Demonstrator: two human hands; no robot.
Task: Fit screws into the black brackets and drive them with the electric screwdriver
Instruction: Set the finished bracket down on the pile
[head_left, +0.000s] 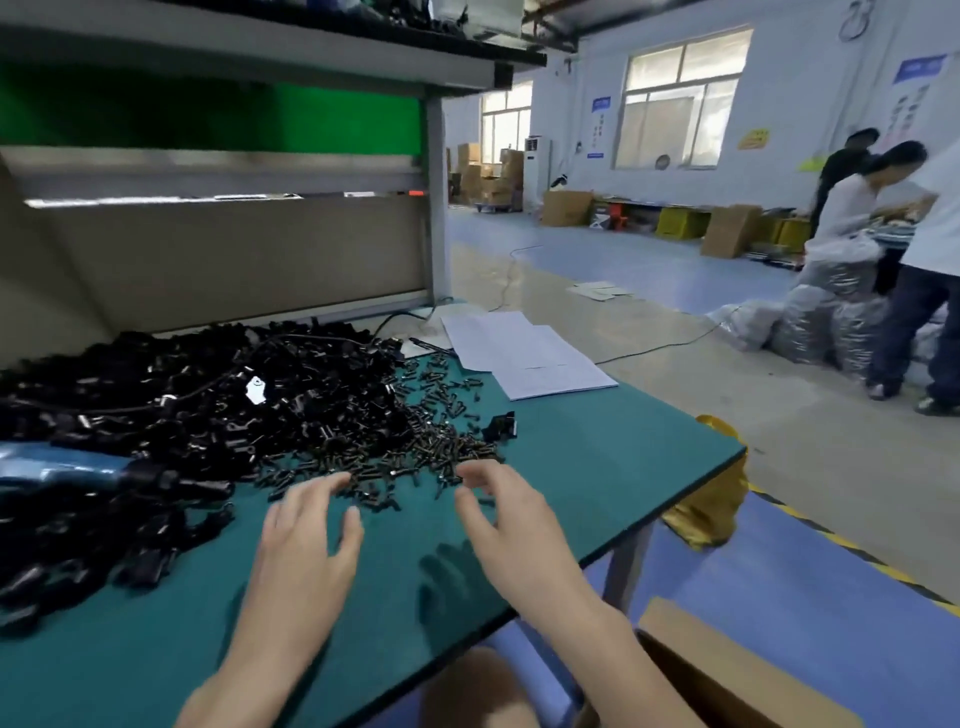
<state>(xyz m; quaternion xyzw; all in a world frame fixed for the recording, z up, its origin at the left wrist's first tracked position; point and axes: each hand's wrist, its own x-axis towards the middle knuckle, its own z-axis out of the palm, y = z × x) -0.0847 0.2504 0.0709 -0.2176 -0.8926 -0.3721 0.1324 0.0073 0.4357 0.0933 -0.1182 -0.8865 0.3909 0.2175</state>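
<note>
Head view: my left hand (306, 535) hovers low over the green table mat (597, 467), its fingers spread and relaxed and reaching to the near edge of the scattered heap of small dark metal screws (415, 452). It holds nothing. My right hand (504, 519) is just right of it, fingers loosely curved and thumb apart from them, the tips at the near right edge of the same screws. I see nothing held in it either, though the fingertips are slightly blurred.

The big pile of black plastic brackets (182, 395) fills the left and far part of the table, touching the screws on their left side. One single black bracket (501, 427) lies apart at the right edge of the screws, beyond my right hand. The blue-bodied electric screwdriver (67, 470) lies on its side at the left, on the brackets, its dark nose pointing right towards my left hand.

White paper sheets (524, 358) lie at the far right corner of the table. An open brown cardboard box (727, 670) stands near right, below the table edge.
</note>
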